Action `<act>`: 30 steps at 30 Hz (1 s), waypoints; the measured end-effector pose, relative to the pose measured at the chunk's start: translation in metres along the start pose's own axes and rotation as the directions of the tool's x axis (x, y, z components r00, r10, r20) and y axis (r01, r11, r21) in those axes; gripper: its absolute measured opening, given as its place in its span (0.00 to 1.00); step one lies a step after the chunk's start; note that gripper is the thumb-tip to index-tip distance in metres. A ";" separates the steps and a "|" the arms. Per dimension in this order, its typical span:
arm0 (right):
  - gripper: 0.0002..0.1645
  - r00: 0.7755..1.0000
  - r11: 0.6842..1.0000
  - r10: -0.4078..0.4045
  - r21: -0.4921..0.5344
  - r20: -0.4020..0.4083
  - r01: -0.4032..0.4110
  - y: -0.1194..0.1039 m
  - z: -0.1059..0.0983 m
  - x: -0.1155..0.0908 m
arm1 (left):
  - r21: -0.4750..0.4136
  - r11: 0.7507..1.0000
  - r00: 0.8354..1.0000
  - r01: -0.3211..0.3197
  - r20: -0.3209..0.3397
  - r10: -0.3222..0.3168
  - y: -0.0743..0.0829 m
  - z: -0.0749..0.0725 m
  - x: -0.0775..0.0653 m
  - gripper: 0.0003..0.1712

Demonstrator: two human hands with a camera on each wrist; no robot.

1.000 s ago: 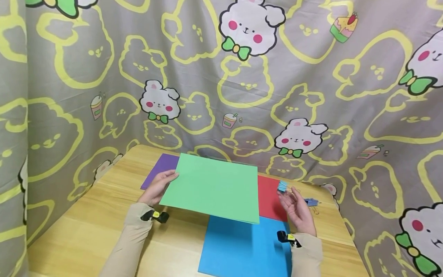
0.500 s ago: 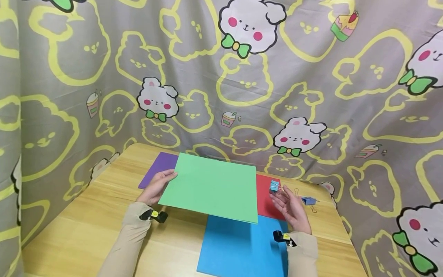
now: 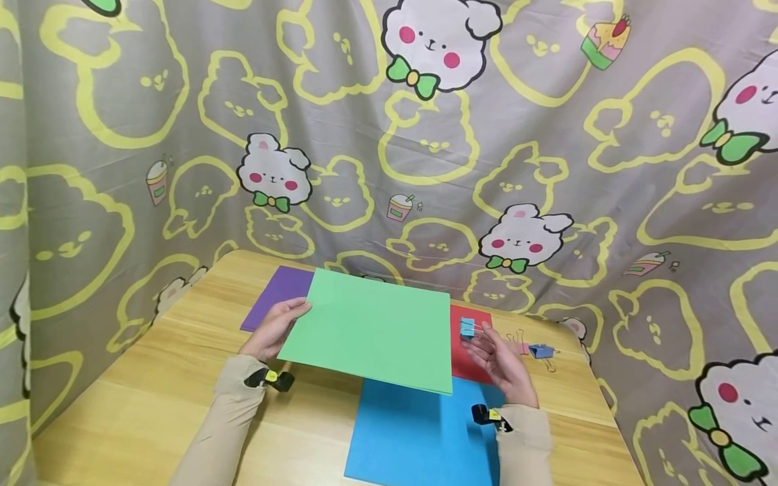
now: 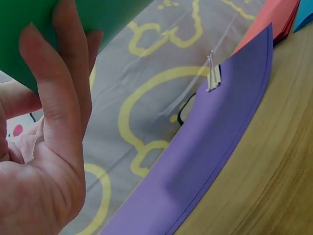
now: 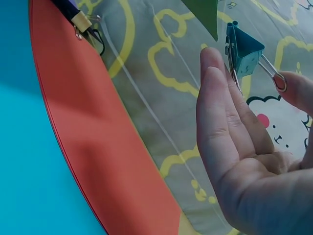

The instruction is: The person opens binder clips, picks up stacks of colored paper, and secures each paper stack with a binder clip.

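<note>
In the head view my left hand (image 3: 276, 329) holds a light green sheet (image 3: 371, 331) by its left edge, raised above the table and tilted. The left wrist view shows the fingers along the sheet's underside. My right hand (image 3: 503, 364) pinches a teal binder clip (image 3: 467, 329) by its wire handles, just right of the green sheet's right edge. In the right wrist view the thumb presses one handle of the clip (image 5: 244, 49), the fingers lie against the other, and the jaws face the green corner. Clip and sheet are apart.
On the wooden table (image 3: 140, 385) lie purple (image 3: 276, 297), red (image 3: 477, 361) and blue (image 3: 419, 432) sheets. A pale binder clip (image 4: 214, 78) grips the purple edge. At right are a pink binder clip (image 3: 516, 345) and a blue one (image 3: 541, 351). A patterned curtain (image 3: 340, 128) hangs behind.
My right hand has moved left with the teal binder clip, closer to the green sheet's right edge. The pink clip behind that hand has come into view. My left hand stays nearly still.
</note>
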State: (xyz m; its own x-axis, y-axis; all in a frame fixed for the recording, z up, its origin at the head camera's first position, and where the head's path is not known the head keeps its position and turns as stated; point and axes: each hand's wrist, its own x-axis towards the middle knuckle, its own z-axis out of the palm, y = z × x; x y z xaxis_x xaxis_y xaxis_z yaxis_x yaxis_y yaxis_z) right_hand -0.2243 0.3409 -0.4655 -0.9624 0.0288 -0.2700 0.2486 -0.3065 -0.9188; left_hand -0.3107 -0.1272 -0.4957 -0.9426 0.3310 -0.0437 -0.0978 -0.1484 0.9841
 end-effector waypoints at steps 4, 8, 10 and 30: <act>0.16 1.000 1.000 -0.002 -0.011 -0.008 0.002 0.002 0.004 0.001 | 0.000 1.000 1.000 -0.006 0.010 0.006 0.000 0.000 -0.002 0.40; 0.17 1.000 1.000 0.011 -0.027 -0.002 -0.011 0.004 0.007 0.001 | 0.007 1.000 1.000 -0.007 0.015 0.007 -0.002 -0.001 -0.002 0.40; 0.18 1.000 0.999 0.021 -0.032 0.007 -0.020 0.004 0.007 0.001 | 0.009 1.000 1.000 -0.004 0.014 0.004 -0.003 -0.001 -0.002 0.40; 0.18 0.999 0.996 0.005 -0.093 0.053 0.000 0.007 0.012 0.004 | -0.016 1.000 1.000 0.012 0.014 -0.012 -0.004 0.002 0.000 0.41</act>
State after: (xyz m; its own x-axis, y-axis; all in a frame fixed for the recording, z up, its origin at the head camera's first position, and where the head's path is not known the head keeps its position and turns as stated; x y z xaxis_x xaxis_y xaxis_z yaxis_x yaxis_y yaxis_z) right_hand -0.2275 0.3273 -0.4692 -0.9656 -0.0230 -0.2591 0.2578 -0.2169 -0.9415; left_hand -0.3100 -0.1246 -0.4992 -0.9367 0.3461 -0.0531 -0.1144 -0.1593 0.9806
